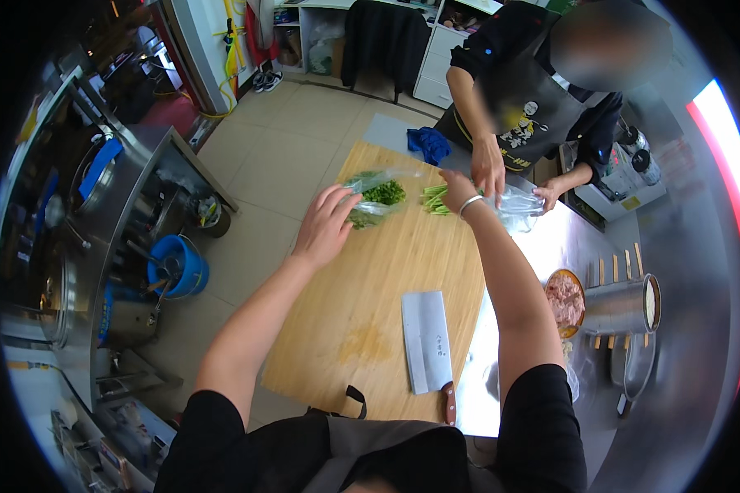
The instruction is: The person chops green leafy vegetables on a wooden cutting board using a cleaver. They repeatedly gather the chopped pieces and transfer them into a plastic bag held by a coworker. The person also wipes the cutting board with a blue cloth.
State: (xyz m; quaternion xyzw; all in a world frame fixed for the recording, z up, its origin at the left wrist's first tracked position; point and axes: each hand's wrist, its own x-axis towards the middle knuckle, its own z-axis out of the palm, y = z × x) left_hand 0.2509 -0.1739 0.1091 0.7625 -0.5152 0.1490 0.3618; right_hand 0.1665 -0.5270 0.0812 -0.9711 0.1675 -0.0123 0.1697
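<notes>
My left hand (328,223) is at the far left part of a wooden cutting board (320,320), its fingers on a clear plastic bag (370,208) around leafy green herbs (385,193). My right hand (459,194), with a silver bracelet at the wrist, is closed around a bunch of green stems (435,200) near the board's far right edge. Just right of it, a co-worker's hands (489,166) hold another clear plastic bag (519,206). A cleaver (427,345) with a wooden handle lies flat on the near right part of the board.
A co-worker in an apron (524,129) stands across the board. A blue cloth (429,144) lies beyond it. To the right are a bowl of raw minced meat (565,299) and a metal pot (616,304). A blue bucket (188,271) stands on the floor at left.
</notes>
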